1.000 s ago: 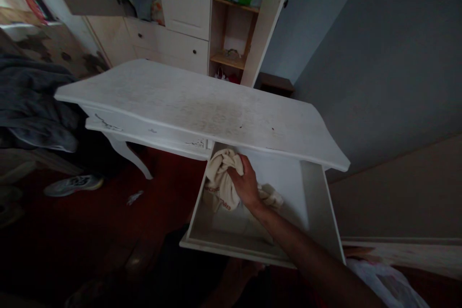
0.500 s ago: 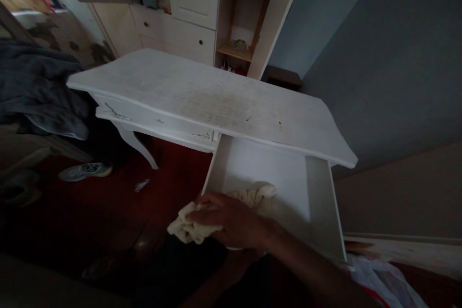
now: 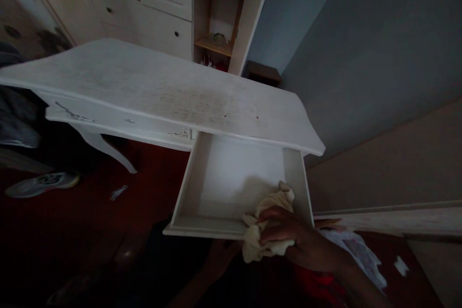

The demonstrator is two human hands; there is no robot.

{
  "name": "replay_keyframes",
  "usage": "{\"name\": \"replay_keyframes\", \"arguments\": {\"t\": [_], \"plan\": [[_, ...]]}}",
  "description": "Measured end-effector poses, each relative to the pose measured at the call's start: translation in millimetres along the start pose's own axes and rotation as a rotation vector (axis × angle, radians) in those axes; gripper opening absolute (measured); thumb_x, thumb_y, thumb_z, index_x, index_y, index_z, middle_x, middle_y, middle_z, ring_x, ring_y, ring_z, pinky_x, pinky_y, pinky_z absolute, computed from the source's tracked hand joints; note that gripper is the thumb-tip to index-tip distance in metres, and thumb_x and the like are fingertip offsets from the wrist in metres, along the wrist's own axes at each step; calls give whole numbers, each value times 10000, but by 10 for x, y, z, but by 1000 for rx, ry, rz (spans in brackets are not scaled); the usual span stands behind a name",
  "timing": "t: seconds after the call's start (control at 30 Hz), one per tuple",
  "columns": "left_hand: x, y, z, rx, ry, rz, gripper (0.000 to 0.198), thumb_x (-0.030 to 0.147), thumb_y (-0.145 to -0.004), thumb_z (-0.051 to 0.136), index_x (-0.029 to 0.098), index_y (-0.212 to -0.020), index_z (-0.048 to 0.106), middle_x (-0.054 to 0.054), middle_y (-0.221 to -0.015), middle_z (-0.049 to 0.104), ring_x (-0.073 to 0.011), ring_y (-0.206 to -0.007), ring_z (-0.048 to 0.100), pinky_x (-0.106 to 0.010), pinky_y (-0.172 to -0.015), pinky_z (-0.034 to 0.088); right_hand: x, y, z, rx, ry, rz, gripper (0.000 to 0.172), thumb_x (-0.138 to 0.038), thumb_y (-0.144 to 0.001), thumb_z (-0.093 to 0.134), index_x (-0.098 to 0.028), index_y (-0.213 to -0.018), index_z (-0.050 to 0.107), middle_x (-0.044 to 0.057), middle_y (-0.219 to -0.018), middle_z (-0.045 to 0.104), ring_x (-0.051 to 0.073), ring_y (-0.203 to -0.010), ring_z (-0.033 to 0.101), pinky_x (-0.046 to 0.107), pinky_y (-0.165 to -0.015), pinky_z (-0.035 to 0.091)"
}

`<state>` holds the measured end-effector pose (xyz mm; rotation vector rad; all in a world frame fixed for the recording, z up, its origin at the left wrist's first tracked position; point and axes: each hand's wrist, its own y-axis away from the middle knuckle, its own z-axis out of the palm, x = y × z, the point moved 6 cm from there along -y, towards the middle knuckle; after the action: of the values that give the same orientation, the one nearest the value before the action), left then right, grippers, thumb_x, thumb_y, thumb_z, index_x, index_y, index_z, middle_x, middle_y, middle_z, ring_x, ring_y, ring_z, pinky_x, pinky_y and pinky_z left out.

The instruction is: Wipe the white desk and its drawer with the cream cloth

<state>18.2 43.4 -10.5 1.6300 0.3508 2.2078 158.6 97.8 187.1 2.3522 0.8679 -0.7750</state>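
Observation:
My right hand (image 3: 285, 233) is closed around a crumpled cream cloth (image 3: 267, 248) at the front right corner of a pulled-out white drawer (image 3: 180, 202). Part of the cloth lies over the drawer's front edge, while its upper end reaches inside toward the right wall. Just under the drawer front, my left hand (image 3: 222, 255) is close to the lower edge; deep shadow hides most of its fingers. The drawer extends from a white desk (image 3: 144, 77) whose top has a dark, smudged patch near the middle.
Behind the desk stands a white cupboard (image 3: 162, 29) with an open door and shelves. A shoe (image 3: 43, 184) lies on the red floor at left. Beside the drawer at right is a plastic bag (image 3: 357, 255). A grey wall (image 3: 382, 57) bounds the right side.
My right hand has carried the cloth from the drawer's front left part to its front right corner. The view has shifted, so the desk appears farther left. My left hand stays under the drawer front.

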Motion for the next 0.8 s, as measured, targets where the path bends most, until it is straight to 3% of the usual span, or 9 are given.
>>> {"name": "replay_keyframes", "arguments": {"t": [0.07,0.17,0.33,0.5,0.67,0.8], "plan": [[-15,4,-18,-12,-80,33,479,624,-689,724,202,-914,758,-76,-992,753,-313,-1036,634,-455,-1005,470,146,215,-79,45,-12,65,642,46,-555,431,-287,-1006,745,39,-1343,585,183,-1300,506,369,-1047,426],[-24,4,-87,52,-226,87,548,705,-675,658,213,-880,781,-96,-981,762,-342,-1025,648,-492,-1012,457,278,448,-212,109,21,143,572,28,-609,448,-282,-976,759,56,-1323,601,184,-1283,524,366,-1028,441],[-10,-2,-152,129,-341,142,588,741,-666,626,221,-885,790,-102,-977,763,-362,-1040,645,-522,-1038,431,376,538,-383,106,146,154,561,30,-613,471,-276,-979,766,68,-1246,644,192,-1236,554,367,-1013,451],[-90,-27,-179,136,-383,143,576,751,-680,600,219,-802,783,-95,-866,765,-351,-978,665,-523,-1019,453,589,343,-557,139,358,10,513,26,-663,539,-278,-1015,755,73,-1227,661,224,-1197,570,431,-1016,448],[-255,-40,-250,157,-483,189,570,729,-696,597,218,-862,785,-110,-882,761,-368,-1054,643,-569,-1062,402,873,32,-820,307,667,-248,511,21,-698,565,-254,-1096,727,85,-1258,650,261,-1223,538,469,-1022,449],[-366,-25,-293,190,-528,166,580,737,-718,571,214,-859,776,-121,-962,751,-363,-1069,635,-563,-1066,405,1094,-245,-1025,374,852,-260,520,34,-716,562,-251,-1121,718,87,-1293,635,282,-1249,519,485,-1041,434]]}}
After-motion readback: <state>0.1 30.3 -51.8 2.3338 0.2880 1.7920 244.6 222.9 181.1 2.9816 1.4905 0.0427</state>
